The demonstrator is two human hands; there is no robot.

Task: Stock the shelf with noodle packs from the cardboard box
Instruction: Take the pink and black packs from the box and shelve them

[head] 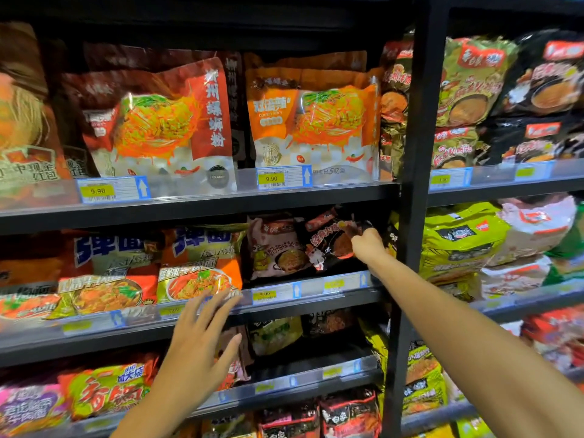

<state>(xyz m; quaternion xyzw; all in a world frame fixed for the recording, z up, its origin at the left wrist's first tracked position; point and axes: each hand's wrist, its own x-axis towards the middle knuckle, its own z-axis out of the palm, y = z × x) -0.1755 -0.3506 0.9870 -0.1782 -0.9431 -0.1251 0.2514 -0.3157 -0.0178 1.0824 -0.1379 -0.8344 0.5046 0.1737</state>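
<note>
My right hand [368,246] reaches into the middle shelf [196,314] and grips a black noodle pack [328,245] at its right edge. The pack stands tilted beside a pink-brown noodle pack [275,248]. My left hand [202,336] hovers in front of the shelf's price rail with its fingers spread and nothing in it. The cardboard box is out of view.
Orange and red packs [196,263] fill the middle shelf's left part. Large noodle bags [313,121] stand on the upper shelf. A black upright post [414,197] divides this bay from a right bay holding green packs [458,241]. Lower shelves hold more packs.
</note>
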